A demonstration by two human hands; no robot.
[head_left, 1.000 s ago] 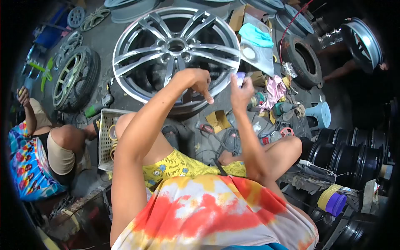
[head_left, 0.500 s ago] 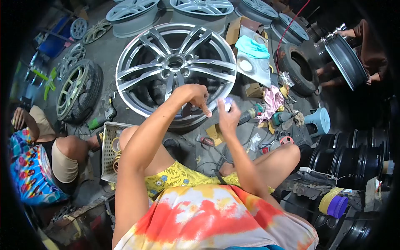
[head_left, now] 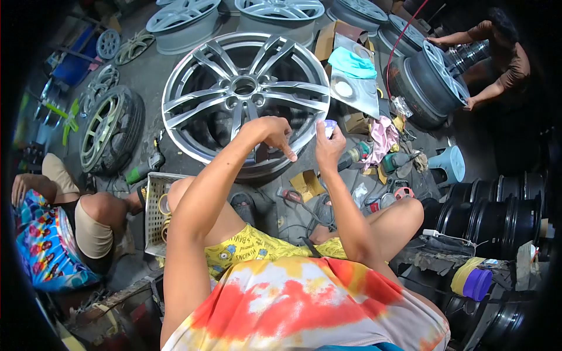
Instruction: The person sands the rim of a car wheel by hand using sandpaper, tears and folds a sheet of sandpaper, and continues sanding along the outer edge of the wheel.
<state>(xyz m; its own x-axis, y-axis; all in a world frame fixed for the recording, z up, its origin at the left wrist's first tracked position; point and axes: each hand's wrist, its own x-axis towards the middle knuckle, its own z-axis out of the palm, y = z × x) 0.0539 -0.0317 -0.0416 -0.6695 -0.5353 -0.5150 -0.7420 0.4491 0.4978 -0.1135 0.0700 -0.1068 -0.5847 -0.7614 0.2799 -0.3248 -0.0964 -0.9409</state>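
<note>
A large silver alloy wheel rim with paired spokes lies face up in front of me. My left hand hangs over its near edge, bent at the wrist, with fingers apart and pointing down; nothing shows in it. Just right of the rim, my right hand is raised and pinches a small purple-and-white piece between thumb and fingers. Whether that piece is paper or something else, I cannot tell.
A cardboard box bears a turquoise cloth. Power tools, cables and a pink cloth lie at right. A white basket sits by my left knee. One person sits left; another handles a grey rim.
My right hand has moved slightly right and up with the purple-and-white piece. The left hand stays nearly still. At right, the other person has brought a rim over onto the tire.
</note>
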